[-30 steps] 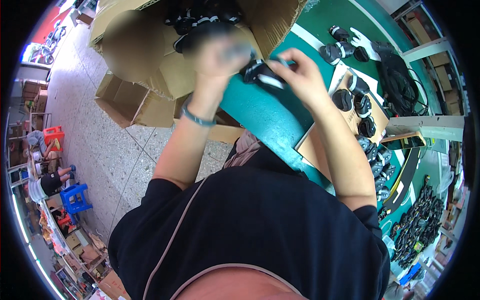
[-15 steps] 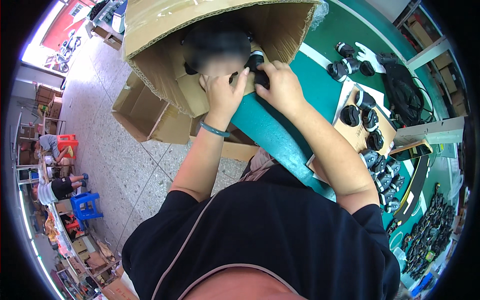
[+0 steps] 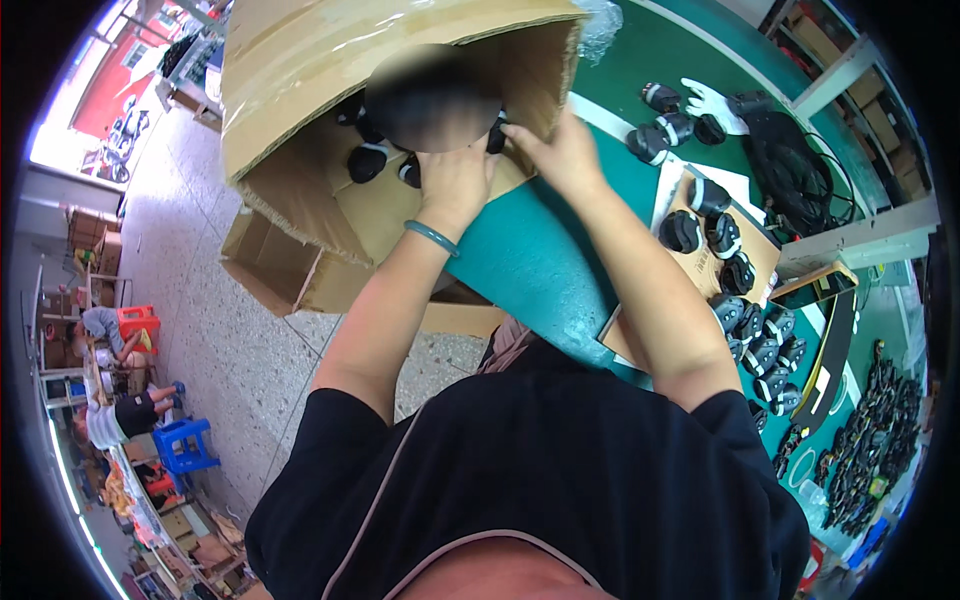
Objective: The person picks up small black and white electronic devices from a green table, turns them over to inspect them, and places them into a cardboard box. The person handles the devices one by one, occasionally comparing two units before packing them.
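A large cardboard box [image 3: 300, 115] lies with its open side toward me. My left hand [image 3: 455, 190] reaches into it, a jade-coloured bangle at its wrist; a dark blurred patch hides the fingers and whatever they touch. Small rounded black pieces with white bands, such as this black-and-white piece [image 3: 367, 162], lie inside; their exact kind is unclear. My right hand [image 3: 568, 160] straddles the box's right wall, thumb inside close to a black piece [image 3: 496, 135], other fingers outside and partly hidden.
More black-and-white pieces [image 3: 735, 272] stand on a cardboard sheet on the green table [image 3: 540, 270]. Further right are a white glove [image 3: 712, 105], a black bag [image 3: 800, 175] and a dark heap of small parts [image 3: 875, 440]. A second open box [image 3: 275, 265] stands below the large one.
My right hand has left the black piece it was touching and moved to the box's right wall. My left hand reaches a little further right. More pieces show inside the box.
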Motion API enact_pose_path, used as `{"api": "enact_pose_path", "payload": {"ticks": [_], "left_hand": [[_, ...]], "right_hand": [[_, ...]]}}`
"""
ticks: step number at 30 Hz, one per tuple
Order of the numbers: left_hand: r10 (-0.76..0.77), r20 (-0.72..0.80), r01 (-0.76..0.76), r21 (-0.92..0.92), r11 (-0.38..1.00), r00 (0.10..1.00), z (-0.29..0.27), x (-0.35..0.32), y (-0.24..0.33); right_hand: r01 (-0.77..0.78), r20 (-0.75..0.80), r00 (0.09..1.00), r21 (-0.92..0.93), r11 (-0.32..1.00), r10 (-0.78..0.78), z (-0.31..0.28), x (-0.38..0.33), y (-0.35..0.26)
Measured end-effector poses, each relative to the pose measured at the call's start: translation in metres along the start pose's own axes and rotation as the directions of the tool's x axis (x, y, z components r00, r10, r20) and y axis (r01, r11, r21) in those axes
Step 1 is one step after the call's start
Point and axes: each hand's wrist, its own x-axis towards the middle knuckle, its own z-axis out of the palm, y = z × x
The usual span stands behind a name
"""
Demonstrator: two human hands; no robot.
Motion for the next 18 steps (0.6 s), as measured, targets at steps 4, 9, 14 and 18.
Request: {"api": "enact_pose_path", "payload": {"ticks": [4,9,14,18], "left_hand": [[0.011,0.042,-0.022,0.270,0.963,0.999,0.018,0.022,-0.018],[-0.085,0.057,0.063,0.307,0.950,0.995,0.006,0.046,-0.041],[-0.080,-0.132,0.113,0.263,0.958,0.988,0.009,0.063,-0.068],[-0.233,-0.073,0.241,0.113,0.964,0.970,0.034,0.077,-0.078]], "right_hand": [[0.024,0.151,0.988,-0.021,0.999,-0.021,0.000,-0.001,-0.005],[0.066,0.223,0.973,-0.002,0.998,-0.064,-0.030,-0.015,-0.027],[0.074,0.311,0.948,-0.034,0.997,-0.059,-0.048,-0.014,-0.038],[0.263,0.537,0.816,-0.017,0.965,-0.213,-0.062,0.000,-0.016]]}}
